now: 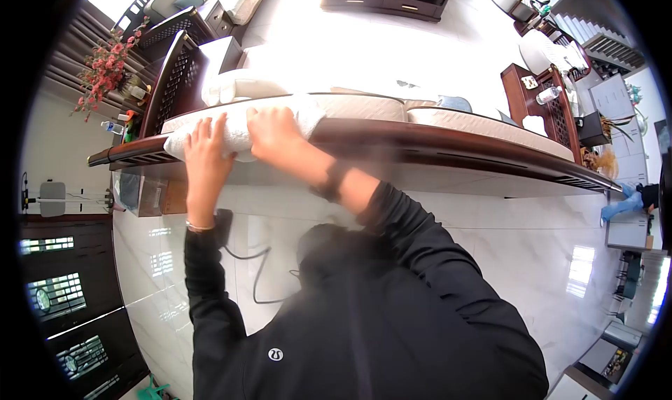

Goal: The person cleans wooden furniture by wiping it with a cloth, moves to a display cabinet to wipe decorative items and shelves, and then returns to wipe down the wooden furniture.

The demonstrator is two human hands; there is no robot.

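A white fluffy towel (238,128) lies folded or rolled over the dark wooden top rail (455,142) of a sofa back. My left hand (205,150) rests on the towel's left part, fingers stretched and somewhat apart. Farther right, my right hand (275,132) is closed on the towel with its fingers curled in; the fingertips are hidden. Pale cushions (357,108) line the seat side of the rail. A dark band circles my right wrist, and a thin bracelet shows on the left.
A vase of pink flowers (105,74) and a small bottle (112,127) stand left of the sofa. A clear box (136,193) sits on the floor behind it. Beyond is a low cabinet (385,1). A water bottle (548,95) is at the right armrest. A cable (260,274) hangs near my body.
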